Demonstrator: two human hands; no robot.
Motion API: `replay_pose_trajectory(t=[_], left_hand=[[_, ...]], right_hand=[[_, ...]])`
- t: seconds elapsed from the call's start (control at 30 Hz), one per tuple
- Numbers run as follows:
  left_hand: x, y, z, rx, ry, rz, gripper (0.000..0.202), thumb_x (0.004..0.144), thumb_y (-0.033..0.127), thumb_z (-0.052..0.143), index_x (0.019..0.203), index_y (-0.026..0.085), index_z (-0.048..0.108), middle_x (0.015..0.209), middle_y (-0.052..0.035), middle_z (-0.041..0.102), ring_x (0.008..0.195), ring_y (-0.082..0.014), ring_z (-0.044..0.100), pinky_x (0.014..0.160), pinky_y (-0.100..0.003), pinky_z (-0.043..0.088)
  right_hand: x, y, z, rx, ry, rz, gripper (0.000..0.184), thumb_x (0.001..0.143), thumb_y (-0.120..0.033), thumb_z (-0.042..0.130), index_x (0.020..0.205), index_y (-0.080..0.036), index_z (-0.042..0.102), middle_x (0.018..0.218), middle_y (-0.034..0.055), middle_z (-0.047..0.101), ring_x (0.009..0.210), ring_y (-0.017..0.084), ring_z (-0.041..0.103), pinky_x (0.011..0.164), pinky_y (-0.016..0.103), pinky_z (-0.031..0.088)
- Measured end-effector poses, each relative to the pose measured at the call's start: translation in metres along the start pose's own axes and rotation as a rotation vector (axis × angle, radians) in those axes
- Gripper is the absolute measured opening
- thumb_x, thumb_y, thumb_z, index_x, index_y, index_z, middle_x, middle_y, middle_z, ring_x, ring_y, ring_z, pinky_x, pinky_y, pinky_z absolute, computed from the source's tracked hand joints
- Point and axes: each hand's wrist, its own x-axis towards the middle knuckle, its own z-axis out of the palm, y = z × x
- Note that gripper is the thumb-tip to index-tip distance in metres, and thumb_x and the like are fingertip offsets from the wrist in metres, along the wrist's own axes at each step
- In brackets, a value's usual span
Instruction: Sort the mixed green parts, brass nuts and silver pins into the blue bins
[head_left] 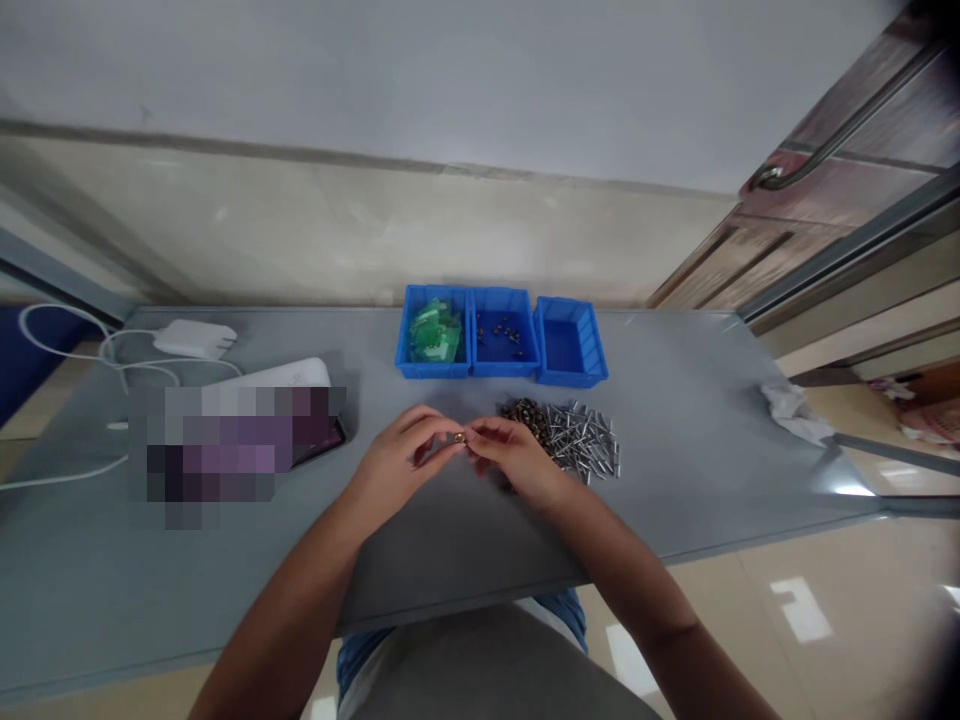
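Note:
My left hand [397, 458] and my right hand [511, 460] meet above the grey table [690, 470], with a small brass part [458, 437] pinched between their fingertips. Just beyond my right hand lies a heap of small dark metal beads [531, 425], partly hidden by its fingers. A pile of silver metal pins [583, 440] spreads to the right of that heap. Three blue plastic bins stand at the far edge: one with green packets [411, 345], one with scattered dark beads [504, 358], and one with nothing visible inside [570, 342].
A white power adapter [195, 338] and white cable [60, 335] lie at the far left, near a white box [281, 376]. A blurred patch covers things around a dark phone [324, 445]. Crumpled white tissue [793, 412] lies at the right.

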Motion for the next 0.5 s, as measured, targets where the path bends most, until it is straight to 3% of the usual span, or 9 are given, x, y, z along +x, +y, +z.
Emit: replay_pose_trajectory(t=[0.13,0.27,0.5], left_hand=[[0.001,-0.002,0.001,0.027,0.031,-0.016,0.010,0.079,0.022,0.056,0.088,0.020,0.055,0.083,0.0005,0.051,0.055,-0.0059,0.043,0.060,-0.021,0.041],[0.000,-0.005,0.003,0.044,-0.026,-0.042,0.006,0.080,0.024,0.053,0.082,0.018,0.054,0.079,0.0002,0.050,0.058,-0.0076,0.044,0.059,-0.021,0.040],[0.000,-0.006,0.003,0.030,-0.055,-0.060,0.009,0.082,0.026,0.050,0.084,0.018,0.054,0.080,-0.0006,0.051,0.060,-0.0089,0.046,0.059,-0.022,0.041]], right_hand=[[0.000,0.003,0.000,-0.104,0.127,-0.139,0.021,0.070,-0.037,0.059,0.071,-0.017,0.059,0.063,-0.0021,0.053,0.051,0.007,0.045,0.048,0.021,0.037],[0.000,0.008,0.002,-0.309,0.278,-0.326,0.015,0.071,-0.033,0.059,0.074,-0.018,0.060,0.070,0.0011,0.060,0.063,0.011,0.053,0.059,0.023,0.043],[-0.001,0.011,0.004,-0.482,0.270,-0.379,0.010,0.073,-0.027,0.057,0.077,-0.019,0.061,0.076,0.0024,0.062,0.071,0.013,0.057,0.062,0.025,0.045]])
